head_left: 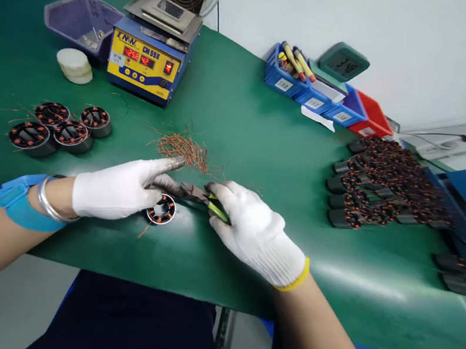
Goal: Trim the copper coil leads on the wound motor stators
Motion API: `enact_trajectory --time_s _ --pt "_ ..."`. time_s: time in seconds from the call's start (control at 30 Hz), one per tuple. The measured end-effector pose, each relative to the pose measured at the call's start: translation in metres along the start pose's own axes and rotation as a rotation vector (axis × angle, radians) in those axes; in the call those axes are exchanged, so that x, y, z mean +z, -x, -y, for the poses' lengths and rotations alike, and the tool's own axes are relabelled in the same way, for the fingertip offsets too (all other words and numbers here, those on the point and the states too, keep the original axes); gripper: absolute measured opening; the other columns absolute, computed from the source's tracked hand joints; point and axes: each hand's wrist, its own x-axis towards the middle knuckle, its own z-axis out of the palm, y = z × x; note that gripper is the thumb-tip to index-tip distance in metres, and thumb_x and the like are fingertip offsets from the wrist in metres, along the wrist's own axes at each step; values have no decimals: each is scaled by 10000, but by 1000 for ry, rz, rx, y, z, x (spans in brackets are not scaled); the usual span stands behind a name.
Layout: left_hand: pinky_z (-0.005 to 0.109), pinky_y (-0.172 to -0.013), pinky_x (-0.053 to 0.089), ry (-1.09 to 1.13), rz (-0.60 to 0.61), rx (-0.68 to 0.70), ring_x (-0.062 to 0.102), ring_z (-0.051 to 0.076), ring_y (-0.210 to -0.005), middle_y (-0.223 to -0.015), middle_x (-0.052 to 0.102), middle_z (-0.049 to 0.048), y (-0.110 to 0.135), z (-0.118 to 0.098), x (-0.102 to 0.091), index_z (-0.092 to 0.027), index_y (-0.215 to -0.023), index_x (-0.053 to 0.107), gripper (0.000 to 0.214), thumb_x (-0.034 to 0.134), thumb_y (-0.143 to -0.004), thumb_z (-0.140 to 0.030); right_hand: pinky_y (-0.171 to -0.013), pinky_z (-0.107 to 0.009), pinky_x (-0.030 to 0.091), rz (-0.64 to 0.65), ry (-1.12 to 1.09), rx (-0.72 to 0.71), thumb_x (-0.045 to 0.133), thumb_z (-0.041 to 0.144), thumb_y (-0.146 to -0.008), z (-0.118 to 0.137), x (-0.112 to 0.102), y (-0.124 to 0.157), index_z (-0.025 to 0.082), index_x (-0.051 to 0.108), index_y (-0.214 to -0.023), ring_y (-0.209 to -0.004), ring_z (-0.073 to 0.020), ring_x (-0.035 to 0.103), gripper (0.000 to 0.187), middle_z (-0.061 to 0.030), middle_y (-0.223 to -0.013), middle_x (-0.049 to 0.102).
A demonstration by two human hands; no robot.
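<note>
My left hand [128,187], in a white glove with dark-stained fingertips, is on a small copper-wound motor stator [168,218]. Its index finger points out over a pile of cut copper wires [186,149], while the lower fingers grip the stator's edge, partly hiding it. One loose wire end sticks out toward me. Wrapped in my gloved right hand [247,221] are green-handled cutting pliers [220,211]. Their metal jaws reach left, close to my left fingertips and above the stator's upper right rim. Whether the jaws touch a wire cannot be made out.
Several wound stators [31,138] stand at the left, and many more [392,186] are grouped at the right. A solder pot [144,64] with lit red digits stands behind, beside a purple bin [76,17] and a white round block [75,66]. Blue tool boxes [286,82] line the wall.
</note>
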Motion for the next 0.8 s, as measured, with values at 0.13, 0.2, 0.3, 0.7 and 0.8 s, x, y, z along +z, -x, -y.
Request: enact_trajectory --time_s 0.13,0.2,0.3,0.7,0.8 --pt "311 -1005 472 1 -5 9 570 204 -1239 -1318 625 76 -1 -3 2 -137 -1514 190 782 422 -776 -249 -692 -304 375 9 19 -3 523 258 -838 4 -4 -5 206 547 -1247 -929 -235 556 413 -80 -1092 612" --pt "299 -1000 475 5 -10 7 565 192 -1244 -1313 629 75 -1 -4 3 -126 -1513 185 784 406 -771 -247 -689 -307 373 15 15 -14 517 262 -839 5 -4 -8 205 540 -1254 -927 -234 562 419 -77 -1099 613" --pt "295 -1008 469 19 -22 -8 564 181 -1245 -1314 628 69 -2 -3 4 -127 -1508 199 787 406 -755 -223 -668 -305 369 39 -13 -30 494 259 -849 5 -5 -11 209 528 -1265 -933 -227 582 420 -69 -1116 616" --pt "276 -947 508 -72 -24 25 608 177 -1186 -1273 659 51 -3 2 2 -150 -1516 185 779 411 -770 -180 -567 -272 313 89 36 -22 460 325 -916 -2 -20 -15 255 563 -1215 -861 -192 613 324 -37 -1031 658" --pt "274 -949 508 -100 -27 53 593 182 -1208 -1311 634 52 -3 4 1 -159 -1516 187 767 404 -781 -191 -704 -314 389 26 155 -135 478 322 -900 -5 -30 -23 208 558 -1222 -878 -220 593 351 -84 -1053 632"
